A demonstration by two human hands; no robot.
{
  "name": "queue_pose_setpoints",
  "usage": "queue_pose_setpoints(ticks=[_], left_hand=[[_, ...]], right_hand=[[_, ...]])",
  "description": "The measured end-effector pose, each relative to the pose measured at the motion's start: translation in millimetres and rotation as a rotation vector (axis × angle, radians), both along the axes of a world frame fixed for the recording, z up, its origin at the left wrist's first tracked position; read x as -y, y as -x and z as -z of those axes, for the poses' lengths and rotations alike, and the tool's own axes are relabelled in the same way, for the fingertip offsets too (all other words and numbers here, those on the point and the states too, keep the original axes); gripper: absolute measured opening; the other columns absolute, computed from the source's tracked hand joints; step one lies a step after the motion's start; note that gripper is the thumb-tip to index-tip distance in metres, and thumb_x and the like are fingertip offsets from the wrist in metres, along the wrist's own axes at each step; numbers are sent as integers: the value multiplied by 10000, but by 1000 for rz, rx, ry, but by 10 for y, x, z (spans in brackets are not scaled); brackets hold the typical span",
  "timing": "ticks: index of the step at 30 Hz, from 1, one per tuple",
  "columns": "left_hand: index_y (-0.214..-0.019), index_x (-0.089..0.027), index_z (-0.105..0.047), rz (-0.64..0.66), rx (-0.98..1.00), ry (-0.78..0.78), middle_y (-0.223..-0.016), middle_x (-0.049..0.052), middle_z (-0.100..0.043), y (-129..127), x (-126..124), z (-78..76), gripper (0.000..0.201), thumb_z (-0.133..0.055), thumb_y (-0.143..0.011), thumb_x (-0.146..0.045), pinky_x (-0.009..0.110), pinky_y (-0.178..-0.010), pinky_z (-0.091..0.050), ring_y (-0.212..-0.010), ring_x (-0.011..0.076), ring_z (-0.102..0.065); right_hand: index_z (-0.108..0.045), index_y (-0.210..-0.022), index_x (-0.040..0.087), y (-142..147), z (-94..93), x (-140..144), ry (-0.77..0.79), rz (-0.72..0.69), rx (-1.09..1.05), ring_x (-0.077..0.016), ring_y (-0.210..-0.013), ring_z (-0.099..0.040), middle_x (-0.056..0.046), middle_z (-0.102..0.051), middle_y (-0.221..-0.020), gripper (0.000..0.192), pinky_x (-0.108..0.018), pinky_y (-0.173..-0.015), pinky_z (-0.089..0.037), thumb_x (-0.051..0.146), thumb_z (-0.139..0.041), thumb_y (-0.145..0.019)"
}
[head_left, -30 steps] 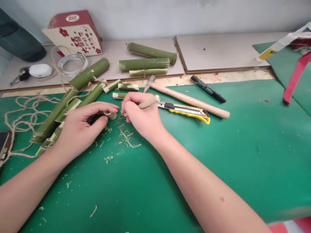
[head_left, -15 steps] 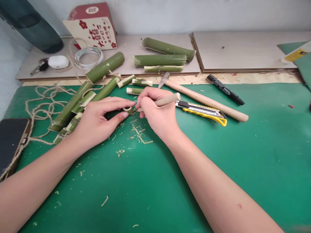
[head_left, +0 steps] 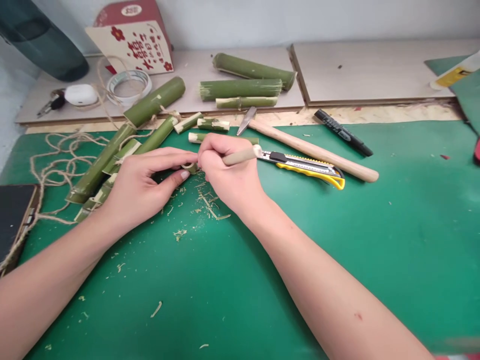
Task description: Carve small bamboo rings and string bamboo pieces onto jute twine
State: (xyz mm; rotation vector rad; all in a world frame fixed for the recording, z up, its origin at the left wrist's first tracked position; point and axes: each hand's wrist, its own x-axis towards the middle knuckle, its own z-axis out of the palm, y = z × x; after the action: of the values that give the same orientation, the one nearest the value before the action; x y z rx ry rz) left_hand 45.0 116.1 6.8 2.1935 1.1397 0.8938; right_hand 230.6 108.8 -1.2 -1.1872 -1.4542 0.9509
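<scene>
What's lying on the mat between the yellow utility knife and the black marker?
In the head view, a wooden-handled tool lies slanted between the yellow utility knife and the black marker, its metal end toward the bamboo pieces; otherwise bare green mat.

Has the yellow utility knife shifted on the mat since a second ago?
No. The yellow utility knife lies just in front of the wooden handle, as before; only the camera view has shifted.

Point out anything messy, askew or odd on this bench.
Bamboo shavings lie scattered on the green mat below the left hand and right hand. Twine sprawls in loose loops at the left, tangled round the bamboo poles. The utility knife looks to have its blade out.
</scene>
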Motion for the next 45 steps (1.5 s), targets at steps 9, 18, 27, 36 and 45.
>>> queue_pose_setpoints(ticks=[9,18,27,36,45], left_hand=[[-1139,-344,-825,19,-10,28,-1231,-64,-794,-24,13,-29,289,-703,-937,-177,386,-1035,-618,-1118,213,-755],[-1170,-277,-827,18,15,149,-1256,49,-790,-3,-22,-47,271,-667,-973,-373,410,-1080,-574,-1173,258,-734],[-1138,-222,-818,-16,81,264,-995,44,-826,-4,-57,-34,303,-752,-916,-417,338,-869,-610,-863,203,-745],[-1090,-236,-823,25,102,290,-987,32,-830,-30,-61,-57,277,-767,-887,-416,361,-891,-604,-873,218,-750],[-1108,-235,-823,58,114,287,-1003,33,-829,-20,-76,-20,282,-749,-904,-415,331,-855,-594,-888,218,-749]], right_hand=[[-384,-663,225,75,-70,65,-59,-16,114,-144,-673,-403,11,-452,-709,256,-290,-647,-331,110,-476,-873],[-612,-906,241,46,10,53,-56,72,-199,-149,-772,-546,2,-624,-865,95,-285,-730,-482,150,-591,-892],[-463,-800,271,-18,-249,48,-30,101,-412,-120,-504,-326,60,-356,-628,530,-280,-496,-377,776,-469,-959],[-255,-650,271,106,-291,10,13,61,-313,-146,-523,-326,34,-266,-588,619,-304,-488,-384,789,-355,-975],[-239,-570,279,187,-283,50,39,-10,-511,-164,-509,-165,13,-202,-553,533,-340,-464,-243,553,-213,-1025]])
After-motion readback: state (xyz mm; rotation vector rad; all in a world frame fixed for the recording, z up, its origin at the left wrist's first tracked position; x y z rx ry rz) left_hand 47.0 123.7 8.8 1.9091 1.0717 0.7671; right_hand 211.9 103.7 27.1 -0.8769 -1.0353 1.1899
